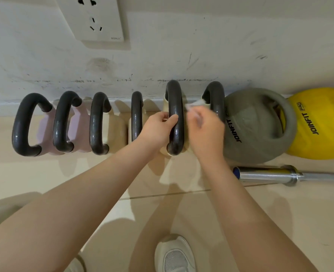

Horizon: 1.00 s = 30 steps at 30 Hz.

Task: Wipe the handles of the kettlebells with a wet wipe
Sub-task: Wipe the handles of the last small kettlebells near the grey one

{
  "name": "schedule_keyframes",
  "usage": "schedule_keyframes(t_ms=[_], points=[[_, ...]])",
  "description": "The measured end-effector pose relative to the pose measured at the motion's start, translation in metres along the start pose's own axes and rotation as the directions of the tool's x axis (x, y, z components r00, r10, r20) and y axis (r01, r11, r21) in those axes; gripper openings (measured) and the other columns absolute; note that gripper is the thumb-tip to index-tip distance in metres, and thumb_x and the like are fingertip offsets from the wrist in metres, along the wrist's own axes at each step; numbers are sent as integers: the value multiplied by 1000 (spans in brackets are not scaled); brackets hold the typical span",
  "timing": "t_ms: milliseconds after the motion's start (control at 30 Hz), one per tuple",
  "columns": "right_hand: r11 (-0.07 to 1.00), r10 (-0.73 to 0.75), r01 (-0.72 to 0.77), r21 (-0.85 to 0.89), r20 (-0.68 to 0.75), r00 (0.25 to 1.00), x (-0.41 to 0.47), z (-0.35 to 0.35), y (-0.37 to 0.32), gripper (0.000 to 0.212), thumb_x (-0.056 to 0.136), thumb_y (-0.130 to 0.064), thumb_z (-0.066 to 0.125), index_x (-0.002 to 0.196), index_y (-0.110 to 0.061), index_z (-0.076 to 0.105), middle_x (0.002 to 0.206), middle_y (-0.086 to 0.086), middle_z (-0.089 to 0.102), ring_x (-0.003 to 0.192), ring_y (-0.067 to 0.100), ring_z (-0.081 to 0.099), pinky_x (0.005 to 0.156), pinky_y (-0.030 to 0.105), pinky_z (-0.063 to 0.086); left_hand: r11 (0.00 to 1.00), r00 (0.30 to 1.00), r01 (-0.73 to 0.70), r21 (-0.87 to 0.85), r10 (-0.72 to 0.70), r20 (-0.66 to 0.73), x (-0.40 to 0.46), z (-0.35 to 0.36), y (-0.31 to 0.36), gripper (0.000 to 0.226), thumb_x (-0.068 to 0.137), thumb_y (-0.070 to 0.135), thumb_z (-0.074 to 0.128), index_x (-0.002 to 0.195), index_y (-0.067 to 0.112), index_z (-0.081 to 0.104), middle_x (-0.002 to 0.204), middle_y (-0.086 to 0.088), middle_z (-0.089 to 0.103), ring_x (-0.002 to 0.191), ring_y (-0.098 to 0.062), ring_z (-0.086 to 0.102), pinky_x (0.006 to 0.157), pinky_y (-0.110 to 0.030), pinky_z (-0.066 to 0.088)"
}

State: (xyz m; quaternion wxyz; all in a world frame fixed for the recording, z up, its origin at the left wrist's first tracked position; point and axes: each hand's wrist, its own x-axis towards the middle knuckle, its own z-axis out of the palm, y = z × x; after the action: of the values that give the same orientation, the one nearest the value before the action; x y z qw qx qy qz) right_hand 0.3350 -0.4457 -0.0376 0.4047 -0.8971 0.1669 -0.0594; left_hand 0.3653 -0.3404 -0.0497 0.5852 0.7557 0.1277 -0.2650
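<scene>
Several kettlebells stand in a row along the wall, each with a thick black handle. My left hand (158, 127) grips the black handle (175, 103) of a cream kettlebell near the middle of the row. My right hand (205, 127) holds a crumpled white wet wipe (196, 104) between that handle and the neighbouring black handle (216, 99) on the right. The wipe sticks out above my fingers; I cannot tell if it touches either handle. Left of my hands stand two pink kettlebells (44, 126) and cream ones (117, 130).
A grey JOINFIT kettlebell (256, 126) and a yellow one (319, 124) sit at the right end. A chrome barbell sleeve (268, 174) lies on the tiled floor in front of them. A wall socket (95, 18) is above. My white shoe (175, 254) is below.
</scene>
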Motion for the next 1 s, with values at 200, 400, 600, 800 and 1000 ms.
schedule_keyframes(t_ms=[200, 400, 600, 800, 1000], points=[[874, 201, -327, 359, 345, 917, 17, -18, -5, 22, 88, -18, 47, 87, -19, 69, 84, -1, 70, 76, 13, 63, 62, 27, 48, 999, 999, 19, -30, -18, 28, 10, -9, 6, 23, 91, 28, 54, 107, 13, 63, 81, 3, 64, 72, -10, 57, 80, -27, 49], [956, 107, -197, 217, 367, 924, 19, -11, 10, 18, 86, -9, 60, 97, -21, 65, 93, -7, 66, 86, 12, 64, 71, 25, 53, 990, 998, 42, -131, -34, 61, 16, -11, 14, 23, 90, 25, 58, 110, 13, 61, 93, -4, 68, 76, -12, 65, 69, -23, 57], [906, 209, -313, 285, 343, 916, 30, 32, 2, 32, 98, -30, 39, 126, -20, 49, 113, -3, 60, 104, 13, 58, 88, 32, 48, 970, 980, 151, -188, -122, 160, 24, -21, 18, 30, 91, 26, 58, 110, 4, 61, 77, -3, 63, 63, -12, 57, 55, -22, 51], [852, 239, -396, 343, 418, 877, 11, 38, 9, 31, 100, -36, 28, 120, -25, 48, 105, -5, 60, 99, 14, 59, 91, 38, 49, 957, 975, 198, -212, -169, 146, 26, -20, 19, 20, 90, 23, 60, 104, 10, 62, 78, -1, 61, 61, -10, 54, 56, -24, 52], [872, 225, -372, 319, 415, 882, 49, 47, 3, 35, 100, -34, 28, 113, -11, 50, 102, 5, 53, 96, 22, 52, 90, 41, 45, 955, 977, 207, -215, -190, 94, 26, -16, 24, 22, 91, 20, 57, 108, 6, 61, 88, -11, 60, 77, -22, 55, 69, -30, 52]])
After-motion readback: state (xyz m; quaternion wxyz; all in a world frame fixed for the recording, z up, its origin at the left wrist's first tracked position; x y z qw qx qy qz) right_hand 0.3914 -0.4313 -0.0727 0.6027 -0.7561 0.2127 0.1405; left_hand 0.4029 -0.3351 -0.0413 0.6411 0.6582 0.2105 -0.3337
